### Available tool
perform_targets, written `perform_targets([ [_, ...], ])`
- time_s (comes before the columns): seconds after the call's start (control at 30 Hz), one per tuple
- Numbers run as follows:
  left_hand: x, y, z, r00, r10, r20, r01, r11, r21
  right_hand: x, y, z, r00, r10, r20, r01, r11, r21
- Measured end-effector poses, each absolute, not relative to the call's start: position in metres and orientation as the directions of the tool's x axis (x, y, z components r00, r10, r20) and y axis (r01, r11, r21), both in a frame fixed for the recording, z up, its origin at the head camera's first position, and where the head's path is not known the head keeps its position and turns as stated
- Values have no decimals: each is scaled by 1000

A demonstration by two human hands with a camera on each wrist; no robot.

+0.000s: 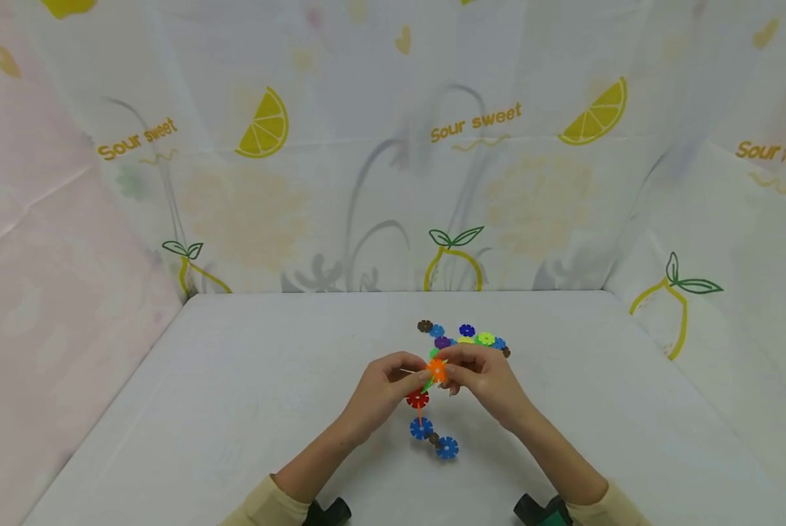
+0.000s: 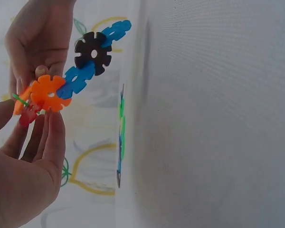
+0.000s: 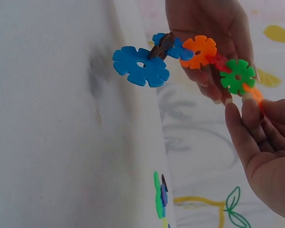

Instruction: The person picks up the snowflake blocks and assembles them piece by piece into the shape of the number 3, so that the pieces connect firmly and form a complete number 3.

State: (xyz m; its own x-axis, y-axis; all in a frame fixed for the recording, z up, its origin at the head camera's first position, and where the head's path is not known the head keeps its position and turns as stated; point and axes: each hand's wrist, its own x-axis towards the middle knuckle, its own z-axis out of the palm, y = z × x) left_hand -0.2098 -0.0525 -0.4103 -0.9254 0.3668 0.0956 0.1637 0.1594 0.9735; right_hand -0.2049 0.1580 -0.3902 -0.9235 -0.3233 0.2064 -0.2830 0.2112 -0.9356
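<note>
A chain of notched plastic snowflake discs hangs between the two hands above the table. At its upper end is an orange disc [image 1: 437, 370], pinched between thumb and fingers of the right hand [image 1: 488, 376]. From the other side, the left hand [image 1: 389, 387] grips the chain close to the green disc [image 3: 238, 77]. Below the hands come a red disc [image 1: 417, 399], another orange disc [image 2: 51, 93], a blue disc [image 1: 421, 428], a brown disc [image 2: 93, 53] and a blue end disc [image 1: 448, 448]. Fingers partly hide where the upper discs join.
Beyond the hands, more snowflake discs lie on the white table [image 1: 268, 365], among them a brown disc [image 1: 425, 326], a purple disc [image 1: 442, 342] and a yellow-green disc [image 1: 486, 338]. A lemon-printed cloth [image 1: 340, 190] hangs behind and at the sides.
</note>
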Motion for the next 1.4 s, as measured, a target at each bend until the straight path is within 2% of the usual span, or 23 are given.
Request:
perform_targets([
  [0.33, -208, -52, -410, -936, 339, 94, 159, 170, 973, -206, 158, -393, -910, -351, 219, -302, 201, -932],
  [0.63, -210, -53, -412, -949, 298, 104, 152, 143, 978, -212, 172, -386, -937, -256, 239, -331, 426, -842],
  [0.97, -210, -54, -413, -954, 279, 108, 151, 137, 979, -223, 189, -389, -946, -202, 254, -321, 702, -636],
  [1.27, -210, -55, -413, -955, 271, 119, 166, 157, 974, -233, 206, -404, -979, -174, 105, -203, 843, -498],
  [1.4, -211, -55, -414, -955, 273, 116, 159, 139, 977, -235, 210, -408, -980, -185, 78, -200, 869, -451],
])
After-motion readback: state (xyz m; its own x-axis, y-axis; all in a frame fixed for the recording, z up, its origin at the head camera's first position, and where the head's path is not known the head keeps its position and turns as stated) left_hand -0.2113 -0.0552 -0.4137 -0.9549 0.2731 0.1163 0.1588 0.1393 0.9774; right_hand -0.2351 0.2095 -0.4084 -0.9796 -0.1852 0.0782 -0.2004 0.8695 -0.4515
